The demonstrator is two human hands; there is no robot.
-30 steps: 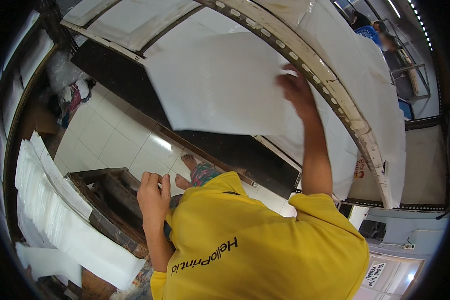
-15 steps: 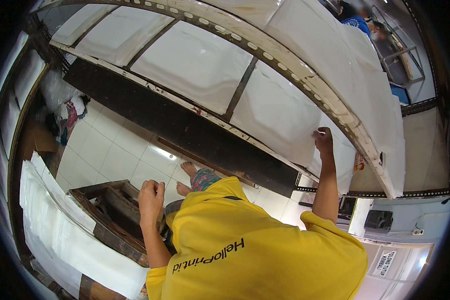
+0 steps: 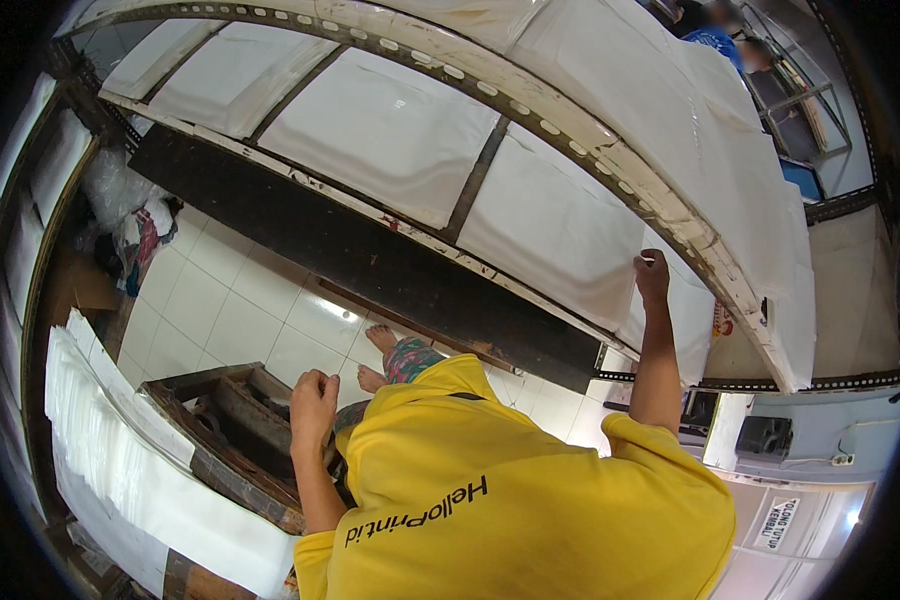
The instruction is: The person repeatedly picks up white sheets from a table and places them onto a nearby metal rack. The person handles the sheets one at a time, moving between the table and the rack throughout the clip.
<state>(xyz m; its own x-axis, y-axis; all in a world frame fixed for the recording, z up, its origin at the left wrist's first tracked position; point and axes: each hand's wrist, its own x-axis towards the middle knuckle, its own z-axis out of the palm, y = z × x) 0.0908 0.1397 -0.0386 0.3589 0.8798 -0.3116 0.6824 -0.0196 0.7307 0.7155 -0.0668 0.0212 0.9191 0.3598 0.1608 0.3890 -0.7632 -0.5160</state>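
Note:
My right hand (image 3: 652, 275) is raised at the right, its fingers curled in, against the white sheets (image 3: 553, 219) on the long shelf. Whether a sheet edge is pinched in those fingers does not show. My left hand (image 3: 313, 405) hangs lower down, fingers bent into a loose fist, with nothing seen in it. It is beside a dark wooden frame (image 3: 232, 405) with open compartments. Further left leans a thick stack of white sheets (image 3: 140, 470), which neither hand touches.
A perforated metal shelf beam (image 3: 570, 145) curves overhead, holding a white-covered upper level (image 3: 650, 90). Below the sheets runs a dark board (image 3: 370, 265). Bundled plastic and cloth (image 3: 150, 230) lie on the tiled floor (image 3: 220, 310) at left. Other people (image 3: 715, 38) are at far right.
My left hand has shifted slightly right and down, and my right hand slightly right. The shelves sit a little differently in view. Both hands stay curled.

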